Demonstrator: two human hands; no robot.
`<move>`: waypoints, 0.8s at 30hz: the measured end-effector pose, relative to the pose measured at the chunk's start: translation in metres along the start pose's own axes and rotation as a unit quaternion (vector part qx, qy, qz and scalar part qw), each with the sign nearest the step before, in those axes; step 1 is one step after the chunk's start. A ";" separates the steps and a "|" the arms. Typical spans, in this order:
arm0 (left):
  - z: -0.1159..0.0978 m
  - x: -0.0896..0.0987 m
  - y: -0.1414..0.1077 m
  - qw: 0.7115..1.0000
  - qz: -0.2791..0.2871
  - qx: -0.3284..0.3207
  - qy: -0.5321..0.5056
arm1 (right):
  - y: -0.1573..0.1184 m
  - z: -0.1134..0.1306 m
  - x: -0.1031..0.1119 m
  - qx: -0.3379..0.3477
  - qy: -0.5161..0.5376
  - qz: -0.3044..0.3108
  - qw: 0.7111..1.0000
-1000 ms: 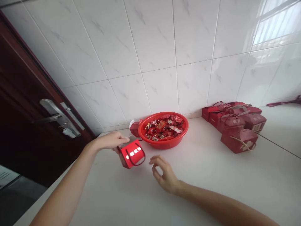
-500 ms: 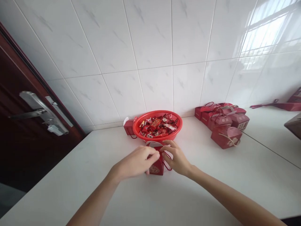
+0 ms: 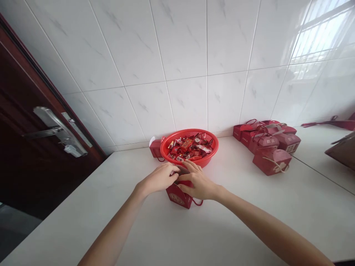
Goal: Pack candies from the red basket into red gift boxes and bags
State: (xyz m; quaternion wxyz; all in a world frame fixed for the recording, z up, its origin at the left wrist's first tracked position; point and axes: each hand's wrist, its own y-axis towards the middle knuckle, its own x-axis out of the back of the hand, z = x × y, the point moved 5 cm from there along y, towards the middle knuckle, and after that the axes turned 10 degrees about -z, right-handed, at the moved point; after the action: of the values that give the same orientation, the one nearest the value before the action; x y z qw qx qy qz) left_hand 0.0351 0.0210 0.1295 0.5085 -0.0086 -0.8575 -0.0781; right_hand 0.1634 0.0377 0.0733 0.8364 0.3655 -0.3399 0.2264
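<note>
A small red paper gift box (image 3: 177,198) with a gold print stands on the white table, its top flaps partly raised. My left hand (image 3: 158,180) is closed at the upper left edge of the box, fingertips on the flaps. From the right, my right hand (image 3: 199,181) grips the top of the same box, thumb in front and fingers over the flap. Between them the opening is partly hidden by my fingers. A dark red cord handle (image 3: 198,203) loops out at the box's right side. Just behind it sits a red plastic basket (image 3: 206,162) full of wrapped candies (image 3: 188,146).
Behind the basket's left side is another red box (image 3: 155,149). Several red gift boxes (image 3: 270,162) with cord handles are grouped at the right near the tiled wall (image 3: 144,114). A brownish object (image 3: 342,151) lies at the right edge. A dark door (image 3: 24,155) stands left.
Both hands have shifted onto the top of the box, and the box has turned and tilted slightly. The flaps now stand between my fingers. The view has moved a little left.
</note>
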 end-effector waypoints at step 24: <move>0.024 -0.030 -0.031 0.994 0.018 -0.005 -0.109 | -0.035 -0.026 0.041 -0.154 0.308 -0.043 0.938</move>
State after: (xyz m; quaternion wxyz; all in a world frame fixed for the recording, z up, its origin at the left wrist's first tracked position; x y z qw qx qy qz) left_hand 0.0256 -0.0042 0.0884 0.4132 -0.0352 -0.9071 -0.0717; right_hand 0.2229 0.0409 0.0749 0.9551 0.1588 -0.0806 0.2366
